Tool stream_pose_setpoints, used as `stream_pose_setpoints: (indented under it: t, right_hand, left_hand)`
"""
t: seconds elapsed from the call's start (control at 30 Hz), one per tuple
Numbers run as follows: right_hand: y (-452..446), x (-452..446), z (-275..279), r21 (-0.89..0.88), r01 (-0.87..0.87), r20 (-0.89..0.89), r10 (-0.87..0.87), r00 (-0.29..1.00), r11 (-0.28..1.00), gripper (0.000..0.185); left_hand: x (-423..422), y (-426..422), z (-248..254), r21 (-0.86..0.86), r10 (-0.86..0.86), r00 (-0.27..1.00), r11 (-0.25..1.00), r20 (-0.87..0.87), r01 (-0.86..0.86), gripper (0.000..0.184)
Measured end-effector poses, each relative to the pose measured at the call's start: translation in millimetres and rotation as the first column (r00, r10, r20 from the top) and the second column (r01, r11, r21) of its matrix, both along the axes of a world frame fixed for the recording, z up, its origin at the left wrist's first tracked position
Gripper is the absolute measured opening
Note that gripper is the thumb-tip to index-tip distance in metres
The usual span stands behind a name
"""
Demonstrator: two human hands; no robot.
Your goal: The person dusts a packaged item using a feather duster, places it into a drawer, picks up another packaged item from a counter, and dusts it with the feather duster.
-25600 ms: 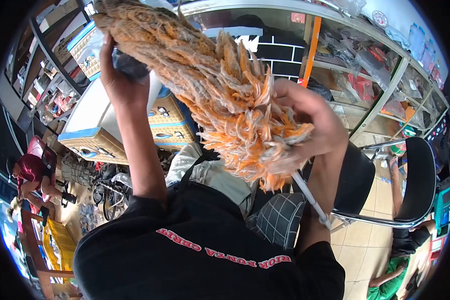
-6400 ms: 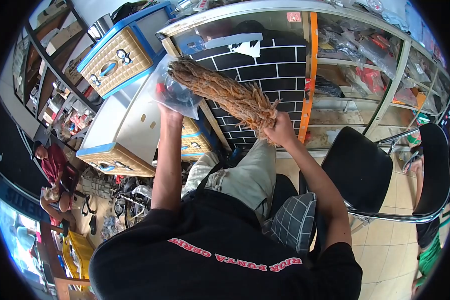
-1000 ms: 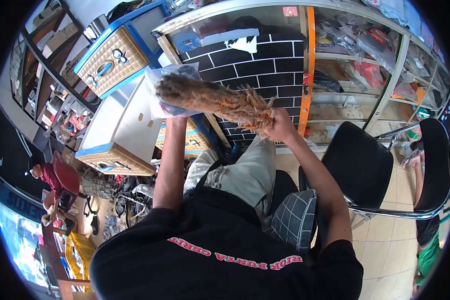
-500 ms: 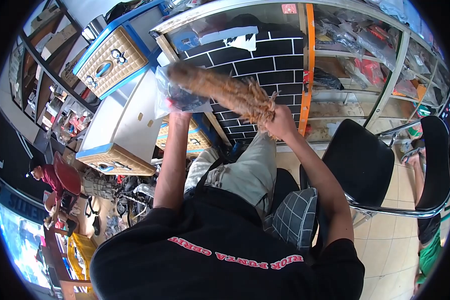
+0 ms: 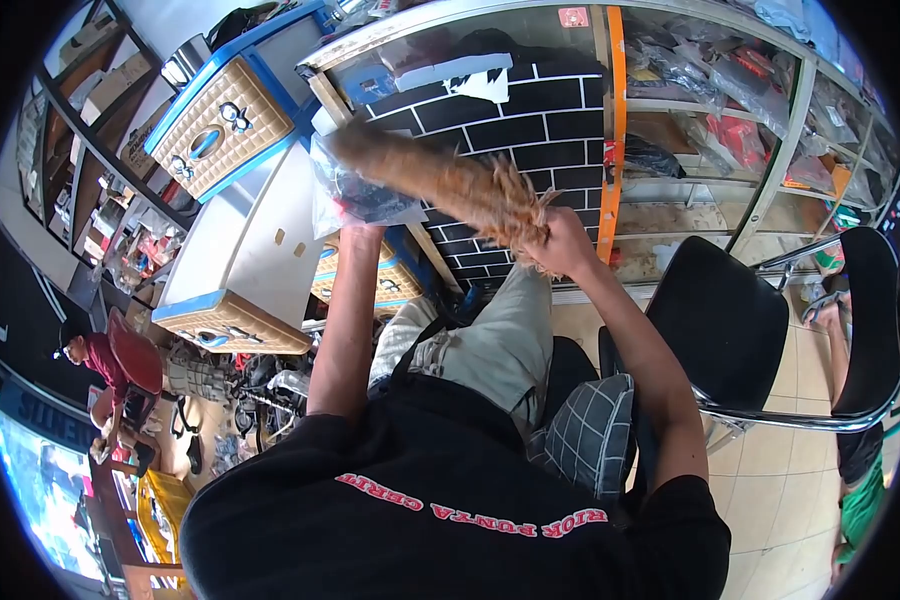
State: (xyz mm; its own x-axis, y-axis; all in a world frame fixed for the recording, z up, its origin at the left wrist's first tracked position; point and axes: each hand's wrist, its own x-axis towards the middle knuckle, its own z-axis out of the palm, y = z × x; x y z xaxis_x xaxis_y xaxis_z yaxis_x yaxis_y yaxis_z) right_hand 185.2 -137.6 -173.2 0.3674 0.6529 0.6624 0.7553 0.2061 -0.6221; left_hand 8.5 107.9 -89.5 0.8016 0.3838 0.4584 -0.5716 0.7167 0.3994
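In my right hand (image 5: 567, 243) is a brown feather duster (image 5: 440, 185), gripped at its near end with my fingers wrapped round it. The duster slants up to the left, and its blurred tip overlaps a clear plastic bag (image 5: 382, 207). Something dark shows inside the bag, too unclear to name. My left hand (image 5: 359, 232) is closed on the bag's lower side, its fingers mostly hidden behind the plastic. Both hands are held out in front of me, above my knees.
A drawer cabinet (image 5: 255, 230) with quilted tan fronts stands at left. Ahead is a glass display case (image 5: 615, 140) with bagged goods on its shelves. A black chair (image 5: 720, 320) is at right. One person (image 5: 100, 360) sits at far left; another person's leg (image 5: 838, 350) shows at far right.
The duster's tip has shifted very slightly left over the bag, and its feathers have swung a little. Both hands keep nearly the same position and hold.
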Motion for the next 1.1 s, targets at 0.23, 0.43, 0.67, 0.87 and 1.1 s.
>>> stream_pose_setpoints:
  t: [0.23, 0.43, 0.67, 0.87, 1.1]
  right_hand:
    - [0.1, 1.6, -2.1, 0.01, 0.122, 0.007, -0.122, 0.992, 0.992, 0.02]
    - [-5.1, 7.1, 5.4, 0.084, 0.084, 0.088, -0.092, 0.992, 0.993, 0.02]
    - [-6.0, 3.0, 5.3, 0.089, -0.048, 0.263, 0.023, 0.964, 0.995, 0.023]
    - [-2.7, -7.0, 5.2, 0.019, 0.003, 0.013, -0.003, 1.0, 1.0, 0.022]
    - [-4.6, 6.8, 3.0, 0.076, 0.086, 0.098, -0.093, 0.991, 0.993, 0.019]
  left_hand:
    - [-1.4, -22.4, 14.2, 0.082, 0.331, 0.915, 0.944, -0.23, -0.32, 0.054]
    - [-6.1, -10.8, -2.4, 0.053, 0.29, 0.952, 0.957, -0.102, -0.286, 0.052]
    - [-15.9, 11.4, -36.2, 0.45, 0.438, 0.898, 0.796, 0.031, -0.404, 0.073]
    - [-8.8, -23.1, 6.2, 0.079, 0.402, 0.892, 0.915, -0.204, -0.395, 0.059]
    - [-8.0, -23.2, 8.7, 0.205, 0.555, 0.801, 0.831, -0.224, -0.518, 0.059]
